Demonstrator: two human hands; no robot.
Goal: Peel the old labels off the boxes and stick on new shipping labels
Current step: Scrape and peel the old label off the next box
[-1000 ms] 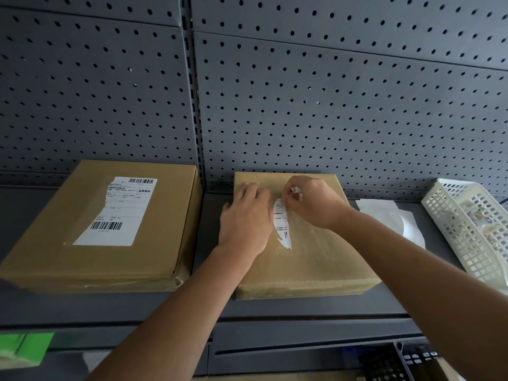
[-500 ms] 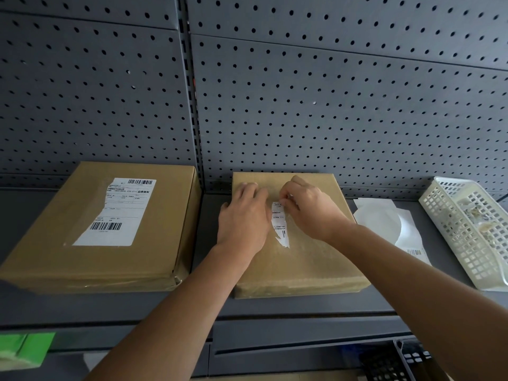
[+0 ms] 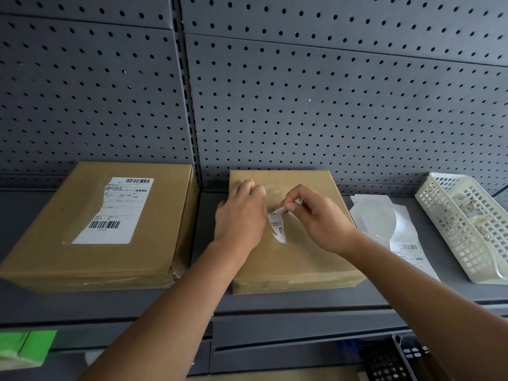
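On the grey shelf [image 3: 316,301] there are 2 cardboard boxes. The middle box [image 3: 299,265] lies flat, and both hands work on its top. The left hand [image 3: 240,215] is pressed flat on the box with the fingers spread, holding nothing. The right hand [image 3: 319,215] has thumb and forefinger closed together on the upper end of a torn label strip [image 3: 277,225] (only a narrow white piece with some print and a small barcode). The upper end of the strip is lifted from the cardboard, while its lower ragged tip is touching the box top.

The left box [image 3: 82,259] stands well apart from the hands and carries an old label [image 3: 115,213] whose left edge is torn. To the right of the middle box lie white label sheets [image 3: 384,218] on the shelf, and beside them a white plastic basket [image 3: 450,229] with paper scraps inside. Behind everything is a grey pegboard wall [image 3: 330,105].
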